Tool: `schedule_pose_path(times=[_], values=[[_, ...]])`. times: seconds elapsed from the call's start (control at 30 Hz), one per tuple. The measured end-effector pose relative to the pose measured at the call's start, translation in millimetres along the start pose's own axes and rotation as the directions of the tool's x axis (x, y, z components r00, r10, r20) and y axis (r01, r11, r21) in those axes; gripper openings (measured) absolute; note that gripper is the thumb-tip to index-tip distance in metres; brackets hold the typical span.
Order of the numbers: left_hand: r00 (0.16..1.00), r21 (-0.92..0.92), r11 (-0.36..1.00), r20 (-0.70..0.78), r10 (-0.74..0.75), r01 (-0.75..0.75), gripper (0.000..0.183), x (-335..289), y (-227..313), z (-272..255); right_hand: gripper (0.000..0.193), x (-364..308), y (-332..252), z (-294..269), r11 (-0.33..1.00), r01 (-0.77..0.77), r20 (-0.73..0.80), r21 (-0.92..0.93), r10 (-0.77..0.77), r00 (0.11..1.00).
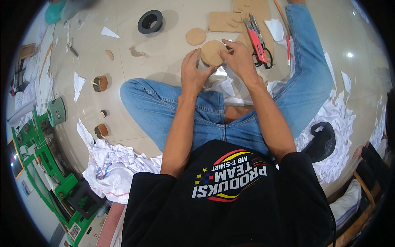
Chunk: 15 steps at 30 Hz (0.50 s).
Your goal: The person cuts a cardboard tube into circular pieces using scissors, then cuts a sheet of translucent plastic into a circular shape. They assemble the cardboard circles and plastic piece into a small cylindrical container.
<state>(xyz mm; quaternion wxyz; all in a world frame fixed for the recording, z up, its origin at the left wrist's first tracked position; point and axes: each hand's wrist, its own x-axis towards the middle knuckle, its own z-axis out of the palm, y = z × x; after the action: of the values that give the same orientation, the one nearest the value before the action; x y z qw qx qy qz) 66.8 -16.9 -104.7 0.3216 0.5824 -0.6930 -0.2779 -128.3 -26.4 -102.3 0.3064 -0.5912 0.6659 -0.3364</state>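
A round brown cardboard disc point(211, 53) is held between my two hands above the floor in front of my crossed legs. My left hand point(193, 69) grips its left edge, thumb low and fingers along the side. On the right edge, my right hand point(239, 59) pinches it with thumb and forefinger. A smaller cardboard disc point(196, 36) lies flat on the floor just beyond. Black-handled scissors point(268, 61) rest on cardboard to the right, with a red-cased tool point(256, 43) against them.
A black flanged ring point(150, 22) sits at the far left of my hands. Cut cardboard sheets point(225, 22) and a red pencil point(288, 50) lie far right. White scraps point(337, 131) are heaped on both sides. A green machine point(45, 164) stands at left.
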Motion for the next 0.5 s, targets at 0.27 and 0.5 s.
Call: schedule_pose_path(times=[0.27, 0.5], values=[[0.979, -0.149, 0.969, 0.076, -0.188, 0.198, 0.089, -3, 10, -1, 0.063, 9, 12, -3, 0.893, -0.4, 0.317, 0.205, 0.326, 0.891], [0.989, -0.106, 0.985, 0.069, -0.133, 0.14, 0.093, -3, 6, 2, 0.068, 4, 4, -3, 0.874, -0.365, 0.283, 0.321, 0.279, 0.918]])
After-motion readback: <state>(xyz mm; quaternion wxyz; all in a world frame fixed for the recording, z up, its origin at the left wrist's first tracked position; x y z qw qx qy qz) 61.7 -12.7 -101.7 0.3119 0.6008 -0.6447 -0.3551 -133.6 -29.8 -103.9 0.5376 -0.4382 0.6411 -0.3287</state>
